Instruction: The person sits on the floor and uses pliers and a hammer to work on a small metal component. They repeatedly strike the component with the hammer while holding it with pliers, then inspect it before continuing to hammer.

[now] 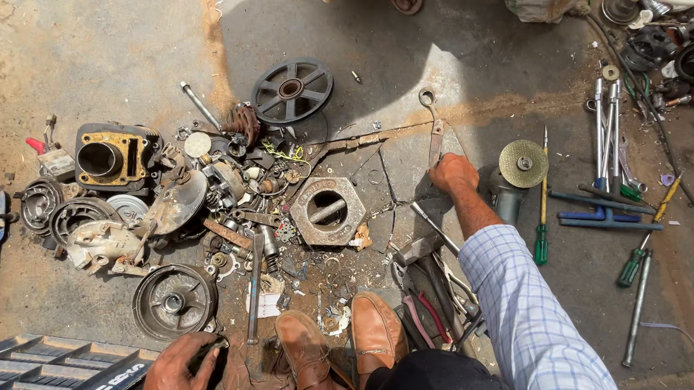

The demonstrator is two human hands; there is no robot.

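— Honestly, what is worrying you here?

— My right hand [453,174] is reaching out at about one o'clock from my shoes [349,346], and its fingers are closing around the lower end of a long flat wrench [435,128] lying on the concrete floor [114,32]. The wrench is pointing up toward twelve o'clock, ring end farthest from me. Just beside my knuckles, at three o'clock, the angle grinder [518,176] is lying with its disc facing up; I judge my wrist could be brushing that disc if I am swinging the wrench sideways.

— And the other hand?

— My left hand [182,367] is down at seven o'clock, fingers curling tight over a small dark part [212,355]; I cannot tell what it is. It is sitting just below the round drum [174,301].

— Anything else?

— Loose scrap is crowding the hexagonal metal block [329,210], so dragging the wrench back may be scattering the small pieces.
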